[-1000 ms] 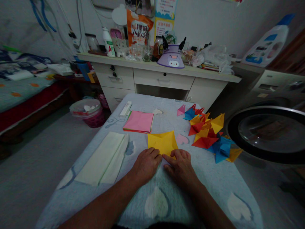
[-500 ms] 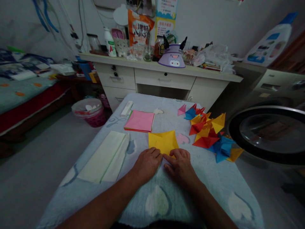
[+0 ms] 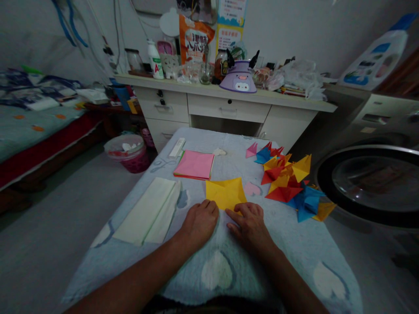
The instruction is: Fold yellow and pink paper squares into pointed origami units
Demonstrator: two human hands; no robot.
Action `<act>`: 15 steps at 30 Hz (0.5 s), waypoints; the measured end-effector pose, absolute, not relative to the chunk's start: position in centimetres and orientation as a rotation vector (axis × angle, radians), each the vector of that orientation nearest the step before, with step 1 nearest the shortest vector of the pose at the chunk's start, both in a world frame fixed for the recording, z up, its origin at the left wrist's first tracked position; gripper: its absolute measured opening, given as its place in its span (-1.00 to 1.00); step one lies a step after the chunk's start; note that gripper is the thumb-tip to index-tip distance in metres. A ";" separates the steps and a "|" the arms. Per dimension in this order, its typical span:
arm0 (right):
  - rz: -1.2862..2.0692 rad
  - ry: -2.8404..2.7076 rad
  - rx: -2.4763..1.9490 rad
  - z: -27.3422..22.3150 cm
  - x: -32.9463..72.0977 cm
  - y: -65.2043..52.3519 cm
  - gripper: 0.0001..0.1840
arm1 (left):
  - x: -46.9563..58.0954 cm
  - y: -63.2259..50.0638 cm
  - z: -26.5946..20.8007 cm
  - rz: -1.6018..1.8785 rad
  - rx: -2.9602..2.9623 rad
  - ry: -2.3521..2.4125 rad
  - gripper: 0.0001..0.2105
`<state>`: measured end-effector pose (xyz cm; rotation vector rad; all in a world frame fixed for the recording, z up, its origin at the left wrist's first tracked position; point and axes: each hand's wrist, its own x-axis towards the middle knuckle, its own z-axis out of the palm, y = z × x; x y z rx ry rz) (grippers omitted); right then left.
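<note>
A sheet of yellow origami paper [image 3: 225,192] lies on the cloth-covered table in front of me, its near edge folded. At its lower left corner, my left hand [image 3: 201,220] is closed, the curled fingers pressed together on the paper. My right hand [image 3: 250,222] rests at the lower right edge. Its index finger reaches along the near edge, and its thumb is apart below. Part of the paper's near edge is hidden beneath the fingers. Behind it sits a stack of square coloured paper, pink on top [image 3: 194,164].
Several folded paper cranes [image 3: 283,174] in red, yellow, blue and pink lie at the right. A folded pale cloth [image 3: 147,211] is at the left, and a white narrow box [image 3: 177,148] farther back. A pink bin [image 3: 134,161] stands on the floor; a front-loading washer [image 3: 369,187] stands right.
My left hand has slid slightly left along the paper's near edge, widening the gap between my hands. My right hand stays almost in place. The view has shifted a little.
</note>
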<state>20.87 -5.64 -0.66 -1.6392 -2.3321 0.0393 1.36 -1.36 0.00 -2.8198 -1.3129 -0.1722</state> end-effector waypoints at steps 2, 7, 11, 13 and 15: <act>0.032 -2.334 -1.630 -0.6 20.9 -5.7 -0.62 | 1.1 -1.4 0.1 -0.175 -2.792 -1.364 -0.86; 0.014 -2.353 -1.657 -0.3 21.0 -5.9 -0.64 | 0.9 -1.6 -0.1 -0.205 -2.774 -1.411 -0.85; 0.003 -2.372 -1.677 -0.2 21.3 -6.3 -0.65 | 1.0 -1.7 -0.2 -0.251 -2.767 -1.434 -0.85; 0.001 -2.370 -1.701 -0.1 21.6 -6.7 -0.65 | 1.0 -1.7 -0.3 -0.263 -2.769 -1.444 -0.86; -0.015 -2.361 -1.728 -0.1 22.1 -7.1 -0.64 | 0.9 -1.6 -0.4 -0.270 -2.774 -1.442 -0.86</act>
